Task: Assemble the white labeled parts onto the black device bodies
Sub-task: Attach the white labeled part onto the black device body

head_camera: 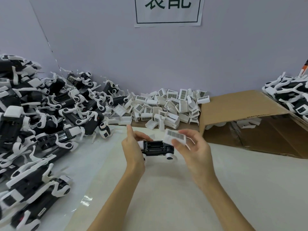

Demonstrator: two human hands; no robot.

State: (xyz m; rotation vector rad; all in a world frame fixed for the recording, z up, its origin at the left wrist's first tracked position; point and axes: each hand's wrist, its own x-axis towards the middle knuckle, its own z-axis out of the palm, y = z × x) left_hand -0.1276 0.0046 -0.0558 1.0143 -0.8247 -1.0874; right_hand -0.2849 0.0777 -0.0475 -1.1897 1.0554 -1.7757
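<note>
Head view shows the left hand [133,144] holding a black body [157,148] just above the counter [166,189], with its open slot facing up so a part can drop in. The right hand [191,147] pinches a white part [175,136] with a bar label, held just over the right end of the black body, ready to go on, I think. More white parts [166,105] sit in a pile by the wall, close enough to grab, with a heap of black and white bodies [41,114] on the left and a cardboard box [250,120] on the right.
</note>
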